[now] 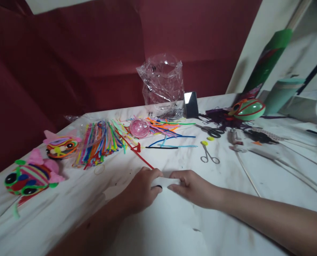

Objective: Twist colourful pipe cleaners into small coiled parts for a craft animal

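Both hands pinch a white strip, a red stem running off beyond the left fingers

The left hand (144, 189) and right hand (189, 186) face each other, thumbs and forefingers closed on a white strip (167, 181) that bridges the narrow gap between them. Its long axis runs sideways, from the left fingertips to the right ones, nearly level. Its ends are hidden in the fingers, and what it is made of cannot be told. A small black curve (159, 186) shows at the left thumb.

The red stem (144, 160) has its near end at the left forefinger's knuckle; whether the fingers hold it cannot be told. Its long axis slants away from the hand and leftward, its far end pointing at the multicoloured bundle of stems (98, 144). Partway along sits a small red loop (137, 147).

Straight beyond the fingers, a black stem (161, 147) lies sideways. Beyond the right fingers and rightward are silver scissors (207, 155), blades pointing away, handles nearer the hand.
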`<state>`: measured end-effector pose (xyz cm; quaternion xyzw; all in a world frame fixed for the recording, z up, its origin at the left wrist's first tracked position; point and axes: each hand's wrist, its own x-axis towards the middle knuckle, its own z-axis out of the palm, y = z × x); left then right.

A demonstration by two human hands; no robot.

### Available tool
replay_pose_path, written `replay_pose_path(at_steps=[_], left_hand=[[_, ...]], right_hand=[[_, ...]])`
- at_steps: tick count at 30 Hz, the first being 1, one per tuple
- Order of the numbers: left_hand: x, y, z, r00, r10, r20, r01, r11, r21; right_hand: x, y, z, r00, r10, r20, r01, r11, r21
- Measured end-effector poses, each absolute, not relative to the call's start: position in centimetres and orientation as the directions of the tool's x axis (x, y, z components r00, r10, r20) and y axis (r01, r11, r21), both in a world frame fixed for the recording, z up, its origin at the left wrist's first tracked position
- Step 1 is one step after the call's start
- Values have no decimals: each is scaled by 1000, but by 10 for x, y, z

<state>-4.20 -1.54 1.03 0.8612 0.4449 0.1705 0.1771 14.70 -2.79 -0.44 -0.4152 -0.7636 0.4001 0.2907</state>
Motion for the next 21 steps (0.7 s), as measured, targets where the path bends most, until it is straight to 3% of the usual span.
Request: replay_pose_path(at_steps=[5, 8, 13, 16, 18, 21], left_hand=[[-46, -4, 5, 492, 692, 528, 679, -685, 264], [-54, 5, 9, 428, 627, 651, 705, -682, 194], [-71, 23, 11, 293, 731, 617, 771, -562, 300], [-78, 36, 4, 247, 808, 536, 810, -475, 343], [-80, 45, -2, 339, 833, 437, 804, -498, 326], [-80, 59, -6, 574, 769, 280, 740, -634, 223]], right_hand=[[151, -17, -9, -354, 931, 91, 498, 270, -824], [160, -7, -8, -267, 960, 83, 622, 238, -746], [177, 7, -5, -187, 943, 275, 688, 325, -648], [179, 6, -2, -260, 930, 259, 694, 366, -620], [176, 1, 1, -361, 906, 221, 680, 418, -602], [169, -9, 1, -510, 835, 205, 606, 519, -603]])
